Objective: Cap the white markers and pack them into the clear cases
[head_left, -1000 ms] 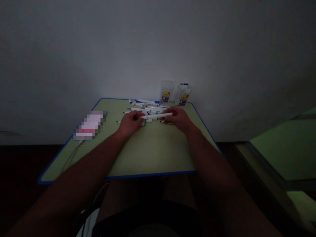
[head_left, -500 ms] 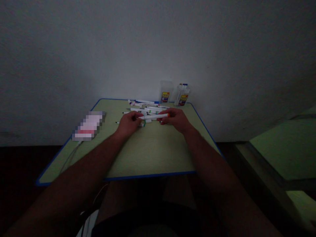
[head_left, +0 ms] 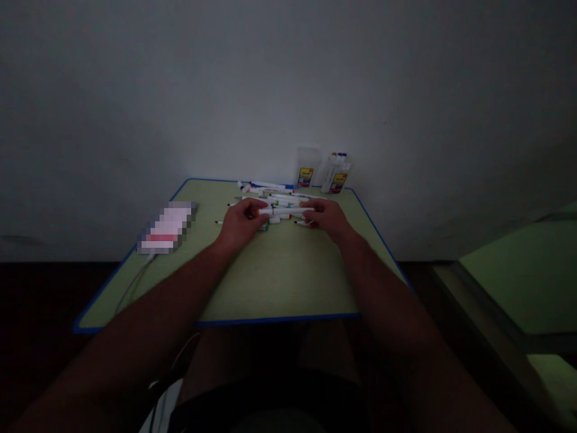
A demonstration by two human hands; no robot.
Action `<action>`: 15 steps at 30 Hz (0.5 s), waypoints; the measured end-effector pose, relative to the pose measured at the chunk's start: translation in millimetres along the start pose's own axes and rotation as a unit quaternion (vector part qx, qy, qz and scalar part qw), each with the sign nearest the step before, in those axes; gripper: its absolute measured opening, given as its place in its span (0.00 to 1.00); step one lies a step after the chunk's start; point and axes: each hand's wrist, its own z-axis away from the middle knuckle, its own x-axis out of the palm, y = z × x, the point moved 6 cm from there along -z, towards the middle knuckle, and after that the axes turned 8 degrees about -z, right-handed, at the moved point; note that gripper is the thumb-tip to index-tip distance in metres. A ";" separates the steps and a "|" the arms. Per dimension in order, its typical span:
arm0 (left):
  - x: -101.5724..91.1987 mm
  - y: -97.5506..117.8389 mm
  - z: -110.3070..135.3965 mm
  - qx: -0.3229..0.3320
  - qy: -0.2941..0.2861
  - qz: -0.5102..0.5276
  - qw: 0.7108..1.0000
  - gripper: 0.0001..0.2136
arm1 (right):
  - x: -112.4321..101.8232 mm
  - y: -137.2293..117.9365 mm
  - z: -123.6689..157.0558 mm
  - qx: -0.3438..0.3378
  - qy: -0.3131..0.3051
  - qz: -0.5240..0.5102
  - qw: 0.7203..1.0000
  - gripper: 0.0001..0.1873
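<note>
A white marker pen [head_left: 285,211] lies level between my two hands above a green table [head_left: 270,276]. My left hand [head_left: 242,222] pinches its left end, where an orange tip shows. My right hand [head_left: 325,218] is closed around its right end. Just behind and under the hands, several more white markers [head_left: 270,196] lie scattered on the table.
Two clear plastic marker cases [head_left: 322,172] stand against the wall at the table's far edge. A blurred flat object [head_left: 167,227] with a white cable [head_left: 133,285] lies on the left. Another green table [head_left: 518,282] is at the right.
The held marker has dropped slightly toward the table and both hands have stayed on its ends. The camera view has shifted a little.
</note>
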 end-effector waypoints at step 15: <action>5.6 7.9 3.6 0.010 -0.021 0.029 0.999 0.11 | 3.8 1.6 3.5 0.014 -0.031 0.044 0.998 0.10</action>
